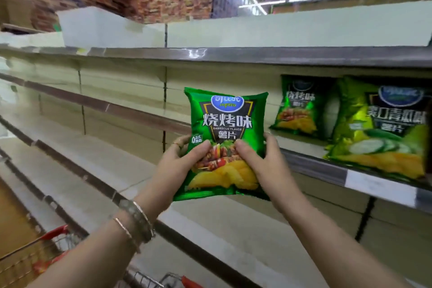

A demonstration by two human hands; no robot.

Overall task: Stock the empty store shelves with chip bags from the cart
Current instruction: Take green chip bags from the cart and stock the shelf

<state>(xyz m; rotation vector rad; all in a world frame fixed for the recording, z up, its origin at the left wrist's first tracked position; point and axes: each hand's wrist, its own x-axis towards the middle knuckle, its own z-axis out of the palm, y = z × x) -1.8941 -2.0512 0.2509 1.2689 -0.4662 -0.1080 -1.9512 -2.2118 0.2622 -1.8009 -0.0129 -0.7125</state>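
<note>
as both arms reach forward, left hand (pixel 184 159) and right hand (pixel 257 159) fingers clamp the chip bag (pixel 225 124) upright

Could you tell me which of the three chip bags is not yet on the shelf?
The dark green barbecue bag held upright in both hands; the other barbecue bag and the lime-green cucumber bag already stand on the shelf.

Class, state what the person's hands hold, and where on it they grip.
Both hands, left hand and right hand, hold one green barbecue chip bag by its lower half, thumbs on front.
</note>
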